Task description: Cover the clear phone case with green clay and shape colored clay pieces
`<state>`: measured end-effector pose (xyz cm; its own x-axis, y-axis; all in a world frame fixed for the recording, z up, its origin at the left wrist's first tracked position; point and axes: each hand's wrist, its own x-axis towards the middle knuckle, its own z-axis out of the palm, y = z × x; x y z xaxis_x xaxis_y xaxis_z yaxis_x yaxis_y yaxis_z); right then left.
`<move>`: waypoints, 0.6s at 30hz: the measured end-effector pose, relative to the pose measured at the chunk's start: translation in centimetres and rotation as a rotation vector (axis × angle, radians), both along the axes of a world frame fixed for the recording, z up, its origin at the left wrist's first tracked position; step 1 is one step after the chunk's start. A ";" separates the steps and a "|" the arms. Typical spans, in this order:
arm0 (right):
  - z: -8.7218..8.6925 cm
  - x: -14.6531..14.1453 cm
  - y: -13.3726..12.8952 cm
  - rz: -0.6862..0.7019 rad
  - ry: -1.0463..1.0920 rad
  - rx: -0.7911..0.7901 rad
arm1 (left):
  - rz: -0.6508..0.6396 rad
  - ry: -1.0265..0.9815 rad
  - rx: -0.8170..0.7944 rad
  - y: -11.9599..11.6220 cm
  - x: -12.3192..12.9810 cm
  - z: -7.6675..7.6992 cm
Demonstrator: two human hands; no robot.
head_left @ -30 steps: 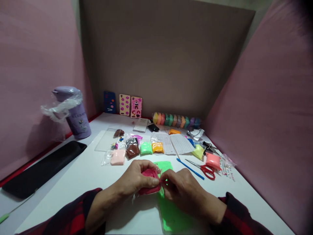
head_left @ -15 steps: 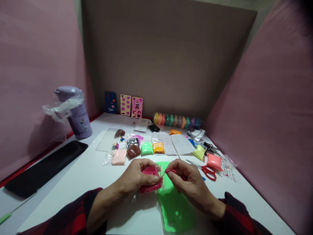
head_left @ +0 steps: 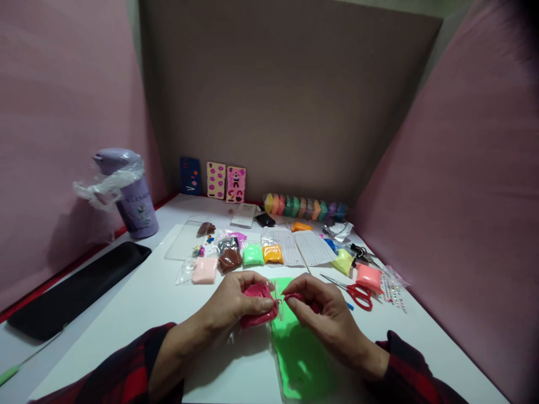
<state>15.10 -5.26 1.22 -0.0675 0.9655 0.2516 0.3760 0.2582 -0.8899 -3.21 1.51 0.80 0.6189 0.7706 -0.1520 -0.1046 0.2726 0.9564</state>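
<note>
My left hand [head_left: 239,300] grips a clear packet of dark pink clay [head_left: 257,315], thumb on top, its opening turned to the right. Pinched in my right hand [head_left: 322,308] is a small piece of the same pink clay [head_left: 293,299], partly hidden by the fingers. A thin bit of clay lies at the packet's mouth, in the narrow gap between the hands. Below them a phone case covered in bright green clay [head_left: 297,359] rests on the white board, partly shaded by my right hand.
Clay packets, including a light pink one [head_left: 205,270] and an orange one [head_left: 273,254], lie ahead beside written paper [head_left: 314,248]. Red-handled scissors [head_left: 359,297] are at right. A purple bottle [head_left: 137,196] and black pouch [head_left: 80,289] stand left; decorated phone cases [head_left: 216,180] lean on the wall.
The thin strand stretched between the packet and my right fingers has thinned or parted. My hands have barely shifted; the packet is tilted slightly differently.
</note>
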 end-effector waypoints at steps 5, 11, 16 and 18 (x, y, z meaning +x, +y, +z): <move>0.0 -0.1 -0.1 0.115 -0.189 0.072 | 0.013 -0.012 0.000 -0.1 0.0 0.1; 0.5 0.1 -0.1 0.091 -0.128 0.022 | 0.004 -0.015 0.003 -0.1 0.0 0.0; 0.3 -0.1 0.0 0.052 -0.061 -0.023 | 0.000 -0.015 0.003 0.0 0.0 0.0; 0.0 -0.3 0.0 0.106 -0.103 -0.024 | -0.022 -0.009 0.029 0.0 0.0 0.0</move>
<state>14.76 -5.25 1.21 -0.1941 0.9570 0.2154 0.4371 0.2809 -0.8544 -3.20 1.49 0.80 0.6371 0.7608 -0.1237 -0.1077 0.2469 0.9630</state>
